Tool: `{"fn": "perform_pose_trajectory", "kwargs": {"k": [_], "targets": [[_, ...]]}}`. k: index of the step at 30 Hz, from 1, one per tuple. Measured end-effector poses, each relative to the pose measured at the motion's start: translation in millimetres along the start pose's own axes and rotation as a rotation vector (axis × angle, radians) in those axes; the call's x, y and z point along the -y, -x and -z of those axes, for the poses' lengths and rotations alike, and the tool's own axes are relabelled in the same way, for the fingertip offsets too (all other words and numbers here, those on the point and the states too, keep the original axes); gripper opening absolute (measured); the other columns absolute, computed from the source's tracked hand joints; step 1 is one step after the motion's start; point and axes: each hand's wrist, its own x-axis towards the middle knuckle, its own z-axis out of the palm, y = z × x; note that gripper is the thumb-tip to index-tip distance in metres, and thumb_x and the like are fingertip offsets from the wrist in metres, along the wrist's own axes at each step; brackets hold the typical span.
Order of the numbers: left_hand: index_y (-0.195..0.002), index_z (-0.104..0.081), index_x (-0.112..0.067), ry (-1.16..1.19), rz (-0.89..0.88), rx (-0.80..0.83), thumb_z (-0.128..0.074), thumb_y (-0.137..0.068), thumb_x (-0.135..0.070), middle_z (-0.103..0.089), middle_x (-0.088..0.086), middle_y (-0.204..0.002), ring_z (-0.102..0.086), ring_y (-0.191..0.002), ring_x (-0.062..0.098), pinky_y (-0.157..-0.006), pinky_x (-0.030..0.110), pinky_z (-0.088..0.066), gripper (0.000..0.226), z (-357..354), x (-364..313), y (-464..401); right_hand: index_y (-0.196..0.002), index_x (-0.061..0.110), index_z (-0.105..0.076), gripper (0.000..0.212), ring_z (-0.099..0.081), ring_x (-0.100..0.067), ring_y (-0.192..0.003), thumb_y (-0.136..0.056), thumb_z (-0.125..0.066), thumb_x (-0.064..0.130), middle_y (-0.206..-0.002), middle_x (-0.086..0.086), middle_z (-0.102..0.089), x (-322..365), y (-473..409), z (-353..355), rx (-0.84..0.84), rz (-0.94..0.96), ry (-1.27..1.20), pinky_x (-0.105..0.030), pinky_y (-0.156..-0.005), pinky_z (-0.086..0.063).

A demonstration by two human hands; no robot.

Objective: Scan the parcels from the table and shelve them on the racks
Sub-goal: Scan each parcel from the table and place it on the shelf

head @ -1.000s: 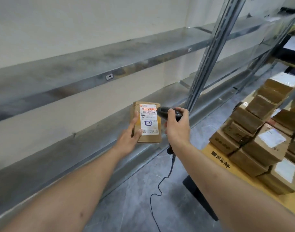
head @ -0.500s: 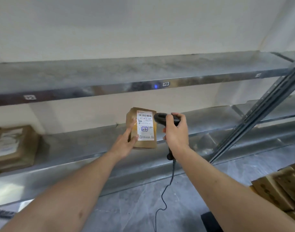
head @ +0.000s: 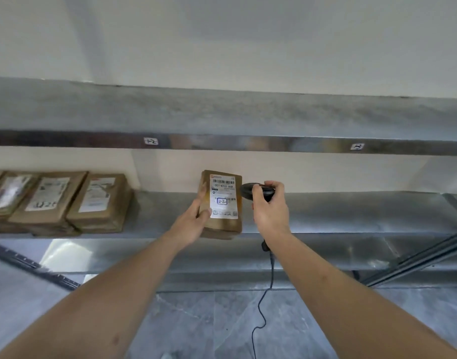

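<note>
Parcel in hand at the rack: the left hand [head: 193, 224] holds a small brown parcel [head: 222, 206] upright, label facing the camera, in front of the middle shelf [head: 351, 213], fingers behind the pkg and thumb pressed on the label's left edge. The right hand [head: 270, 211] is curled round a black corded scanner [head: 257, 191], its head just beside the parcel's right edge; cable [head: 261, 307] trails down toward the floor.

The label [head: 223, 196] carries a barcode up top and a handwritten "2-2" box lower down. Shelf tags [head: 151, 141] sit on the upper rail (writing too small to read for sure). Three like parcels [head: 67, 200] lie flat at the shelf's left end, well apart from the one held.

Judging by the one-hand hold, the parcel is light, approx. paperback-shaped. Its wrap looks like kraft paper w/ creased corners, so prob. somewhat soft-skinned, stiffer inside, not slippery. Best grip: across the long edges, thumb front, fingers back, as now, keeping the barcode clear. It should lay flat w/o fuss.
</note>
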Motion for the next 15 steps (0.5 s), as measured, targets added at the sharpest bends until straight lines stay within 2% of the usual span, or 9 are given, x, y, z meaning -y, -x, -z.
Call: {"fn": "perform_pose_trajectory", "kwargs": {"k": [4,7,10,13,15], "targets": [[-0.143,0.006,-0.081,-0.026,0.094,-0.037,-0.034,-0.109,-0.047,-0.058,-0.007,-0.137,-0.061,-0.109,0.020,-0.106,0.046,-0.044,0.063,45.9,29.8,5.7,-0.129,0.039,-0.046,0.030,-0.067,-0.026,-0.104,-0.102,-0.054,0.050,-0.109,0.004,-0.070,8.1,8.1,-51.2,0.032,0.006,0.073,-0.050,-0.097,-0.055],[-0.146,0.008,-0.077,-0.031,0.153,-0.056,-0.033,-0.110,-0.047,-0.067,0.001,-0.120,-0.062,-0.086,0.016,-0.087,0.042,-0.049,0.063,75.5,53.7,6.5,-0.129,0.038,-0.045,0.032,-0.069,-0.028,-0.102,-0.101,-0.054,0.051,-0.110,0.000,-0.071,14.4,11.8,-89.8,0.049,0.014,0.106,-0.052,-0.096,-0.056],[-0.151,0.009,-0.072,-0.025,0.201,-0.052,-0.033,-0.110,-0.045,-0.062,-0.002,-0.094,-0.064,-0.087,0.026,-0.073,0.030,-0.046,0.065,102.4,73.5,8.4,-0.131,0.035,-0.045,0.034,-0.068,-0.030,-0.105,-0.101,-0.054,0.049,-0.113,0.000,-0.070,19.1,17.7,-124.1,0.047,0.000,0.114,-0.051,-0.098,-0.055],[-0.151,0.010,-0.071,-0.011,0.229,-0.040,-0.033,-0.110,-0.044,-0.064,0.002,-0.100,-0.067,-0.090,0.028,-0.073,0.031,-0.048,0.065,122.6,90.9,9.3,-0.136,0.031,-0.045,0.037,-0.065,-0.029,-0.106,-0.103,-0.054,0.046,-0.111,0.002,-0.065,21.0,25.5,-154.4,0.051,-0.029,0.137,-0.046,-0.098,-0.054],[-0.151,0.010,-0.071,-0.016,0.231,-0.029,-0.034,-0.110,-0.044,-0.066,0.008,-0.093,-0.061,-0.072,0.024,-0.066,0.035,-0.048,0.066,132.6,102.1,8.5,-0.138,0.030,-0.044,0.038,-0.064,-0.029,-0.106,-0.104,-0.054,0.046,-0.110,0.002,-0.063,20.7,29.7,-172.7,0.052,-0.052,0.151,-0.046,-0.098,-0.054]]}}
